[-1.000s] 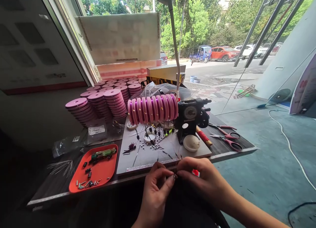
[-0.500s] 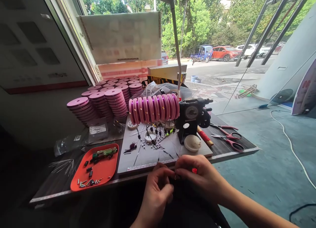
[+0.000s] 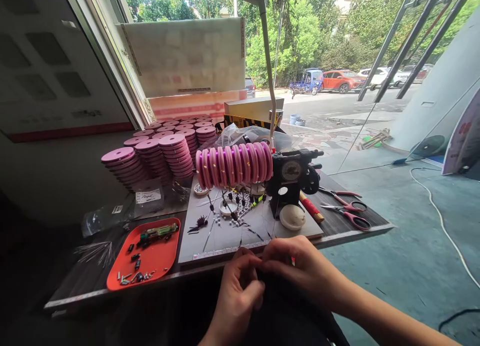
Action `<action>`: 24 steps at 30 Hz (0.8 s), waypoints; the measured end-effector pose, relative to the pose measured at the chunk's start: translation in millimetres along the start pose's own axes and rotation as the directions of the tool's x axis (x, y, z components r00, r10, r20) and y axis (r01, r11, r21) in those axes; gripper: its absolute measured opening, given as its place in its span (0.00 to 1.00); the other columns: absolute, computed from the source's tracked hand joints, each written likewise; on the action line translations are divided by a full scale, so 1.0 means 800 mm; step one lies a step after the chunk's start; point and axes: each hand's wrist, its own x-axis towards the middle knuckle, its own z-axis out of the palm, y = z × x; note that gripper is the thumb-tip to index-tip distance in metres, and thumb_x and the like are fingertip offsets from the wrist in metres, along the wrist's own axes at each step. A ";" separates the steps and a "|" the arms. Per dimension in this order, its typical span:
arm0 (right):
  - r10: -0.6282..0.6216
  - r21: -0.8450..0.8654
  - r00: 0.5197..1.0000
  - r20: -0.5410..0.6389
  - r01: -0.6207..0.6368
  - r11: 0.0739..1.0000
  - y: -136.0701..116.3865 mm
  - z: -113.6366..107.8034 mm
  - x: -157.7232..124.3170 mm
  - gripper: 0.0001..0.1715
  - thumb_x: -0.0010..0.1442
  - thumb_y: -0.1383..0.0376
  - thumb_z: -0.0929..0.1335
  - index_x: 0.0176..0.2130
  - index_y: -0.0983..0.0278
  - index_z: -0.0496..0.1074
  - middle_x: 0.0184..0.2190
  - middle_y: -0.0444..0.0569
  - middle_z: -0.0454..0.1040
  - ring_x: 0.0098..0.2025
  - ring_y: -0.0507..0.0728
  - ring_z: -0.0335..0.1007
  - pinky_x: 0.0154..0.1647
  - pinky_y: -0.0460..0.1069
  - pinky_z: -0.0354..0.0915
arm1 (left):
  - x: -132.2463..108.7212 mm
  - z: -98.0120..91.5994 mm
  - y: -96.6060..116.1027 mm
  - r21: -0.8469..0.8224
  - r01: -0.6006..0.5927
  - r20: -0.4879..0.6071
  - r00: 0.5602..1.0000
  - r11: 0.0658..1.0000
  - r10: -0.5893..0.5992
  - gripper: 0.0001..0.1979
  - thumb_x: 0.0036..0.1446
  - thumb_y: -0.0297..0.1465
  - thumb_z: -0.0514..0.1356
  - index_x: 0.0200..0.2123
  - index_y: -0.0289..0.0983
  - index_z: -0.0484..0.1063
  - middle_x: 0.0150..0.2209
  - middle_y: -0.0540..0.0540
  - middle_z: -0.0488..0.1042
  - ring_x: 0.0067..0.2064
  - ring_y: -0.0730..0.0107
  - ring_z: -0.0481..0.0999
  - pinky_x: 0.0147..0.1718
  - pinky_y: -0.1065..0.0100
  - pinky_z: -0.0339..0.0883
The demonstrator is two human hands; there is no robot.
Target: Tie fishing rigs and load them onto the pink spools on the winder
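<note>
My left hand (image 3: 240,288) and my right hand (image 3: 303,266) meet in front of the board's near edge, fingertips pinched together. What they hold is too small and hidden to name; a small red spot shows by my right hand. Beyond them, a row of pink spools (image 3: 234,165) sits on the shaft of a black winding machine (image 3: 292,173). Thin lines with small black pieces hang from the spools over the pale board (image 3: 221,248). White beads (image 3: 245,206) lie scattered there, some around a shallow white dish (image 3: 228,207).
Left of the board is an orange tray (image 3: 165,266) with small black and metal parts. Stacks of pink spools (image 3: 174,151) stand behind. To the right are a round pale bowl (image 3: 292,218), a red stick (image 3: 311,207), scissors (image 3: 350,217) and pliers (image 3: 339,193).
My right hand has shifted slightly left, its fingertips now closer over those of my left hand. The spools, machine and tray have not moved.
</note>
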 end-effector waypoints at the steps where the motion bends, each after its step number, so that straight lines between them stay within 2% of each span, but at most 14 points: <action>1: 0.001 0.005 1.000 0.002 -0.001 1.000 0.000 0.000 0.000 0.08 0.55 0.65 0.67 0.27 0.67 0.72 0.21 0.43 0.72 0.24 0.49 0.63 0.25 0.43 0.56 | 0.000 0.000 0.001 -0.002 0.003 0.005 1.000 1.000 -0.003 0.07 0.38 0.23 0.59 0.26 0.36 0.71 0.22 0.56 0.60 0.16 0.85 0.55 0.12 0.77 0.47; 3: 0.005 0.023 1.000 0.004 -0.005 1.000 0.001 0.001 0.000 0.09 0.55 0.64 0.66 0.27 0.67 0.71 0.21 0.43 0.71 0.24 0.49 0.63 0.25 0.43 0.56 | 0.000 0.001 0.004 -0.009 0.041 0.028 0.999 0.999 -0.041 0.05 0.40 0.27 0.62 0.26 0.35 0.71 0.23 0.55 0.60 0.16 0.85 0.55 0.12 0.77 0.46; 6: 0.015 0.089 1.000 -0.003 -0.015 0.996 0.003 0.001 -0.003 0.10 0.55 0.63 0.66 0.27 0.67 0.70 0.21 0.43 0.69 0.24 0.49 0.61 0.25 0.43 0.55 | 0.002 0.002 0.007 -0.051 0.129 0.108 0.987 0.990 -0.123 0.09 0.42 0.34 0.65 0.24 0.34 0.70 0.23 0.55 0.58 0.15 0.87 0.52 0.12 0.78 0.43; 8: 0.035 0.211 0.998 -0.048 -0.024 0.977 0.007 0.001 -0.008 0.11 0.55 0.60 0.67 0.29 0.67 0.68 0.22 0.42 0.67 0.25 0.49 0.60 0.26 0.43 0.55 | 0.003 0.003 0.008 -0.111 0.172 0.137 0.978 0.979 -0.156 0.11 0.40 0.35 0.66 0.22 0.34 0.70 0.20 0.56 0.57 0.15 0.88 0.50 0.12 0.78 0.41; 10: 0.096 0.369 0.993 -0.062 -0.066 0.927 0.014 0.003 -0.015 0.14 0.54 0.57 0.66 0.30 0.66 0.67 0.23 0.41 0.65 0.26 0.49 0.58 0.26 0.43 0.56 | 0.004 0.004 0.009 -0.174 0.206 0.125 0.975 0.963 -0.186 0.11 0.38 0.33 0.68 0.22 0.34 0.70 0.20 0.56 0.61 0.15 0.88 0.51 0.12 0.79 0.42; 13: 0.183 0.530 0.981 0.064 -0.189 0.827 0.025 0.014 -0.023 0.17 0.52 0.55 0.67 0.29 0.68 0.68 0.24 0.44 0.67 0.29 0.51 0.61 0.30 0.45 0.57 | 0.003 0.006 0.011 -0.221 0.248 0.119 0.967 0.943 -0.226 0.10 0.36 0.31 0.68 0.22 0.34 0.71 0.24 0.52 0.69 0.16 0.87 0.55 0.12 0.80 0.44; 15: 0.195 0.592 0.972 0.133 -0.236 0.771 0.031 0.026 -0.027 0.17 0.50 0.55 0.69 0.30 0.69 0.70 0.27 0.47 0.70 0.32 0.53 0.63 0.34 0.47 0.58 | 0.001 0.008 0.013 -0.240 0.261 0.112 0.964 0.935 -0.240 0.10 0.35 0.31 0.69 0.22 0.34 0.71 0.23 0.51 0.70 0.17 0.86 0.57 0.12 0.81 0.45; 17: 0.202 0.651 0.970 0.139 -0.243 0.719 0.034 0.036 -0.029 0.17 0.49 0.55 0.69 0.30 0.69 0.71 0.27 0.48 0.70 0.32 0.53 0.64 0.34 0.47 0.58 | 0.000 0.010 0.015 -0.259 0.259 0.087 0.966 0.931 -0.244 0.10 0.35 0.30 0.69 0.22 0.34 0.72 0.23 0.51 0.70 0.18 0.85 0.59 0.13 0.81 0.45; 19: 0.222 0.674 0.968 0.118 -0.242 0.698 0.033 0.040 -0.030 0.16 0.49 0.56 0.69 0.27 0.68 0.69 0.25 0.46 0.69 0.28 0.51 0.62 0.30 0.46 0.57 | -0.001 0.011 0.015 -0.256 0.249 0.073 0.969 0.934 -0.238 0.10 0.35 0.30 0.69 0.22 0.33 0.72 0.22 0.51 0.71 0.18 0.85 0.59 0.13 0.81 0.45; 21: 0.243 0.632 0.968 0.069 -0.231 0.740 0.031 0.037 -0.030 0.14 0.50 0.58 0.67 0.25 0.67 0.68 0.21 0.43 0.65 0.25 0.49 0.58 0.26 0.44 0.54 | -0.001 0.010 0.013 -0.221 0.231 0.061 0.973 0.947 -0.223 0.09 0.37 0.30 0.68 0.22 0.33 0.71 0.23 0.51 0.71 0.17 0.86 0.58 0.13 0.81 0.45; 22: 0.238 0.563 0.971 0.013 -0.204 0.801 0.030 0.033 -0.030 0.13 0.51 0.59 0.66 0.23 0.67 0.67 0.19 0.42 0.63 0.23 0.49 0.56 0.25 0.44 0.53 | -0.001 0.010 0.012 -0.192 0.220 0.050 0.976 0.956 -0.214 0.09 0.37 0.30 0.68 0.23 0.33 0.71 0.23 0.51 0.71 0.17 0.86 0.57 0.13 0.80 0.45; 24: 0.142 0.286 0.972 -0.189 -0.084 0.954 0.028 0.020 -0.027 0.11 0.52 0.64 0.64 0.21 0.66 0.65 0.18 0.42 0.61 0.23 0.50 0.56 0.24 0.45 0.53 | 0.001 0.007 0.009 -0.129 0.195 0.022 0.981 0.972 -0.194 0.09 0.39 0.31 0.67 0.23 0.34 0.71 0.25 0.51 0.71 0.16 0.86 0.56 0.13 0.80 0.45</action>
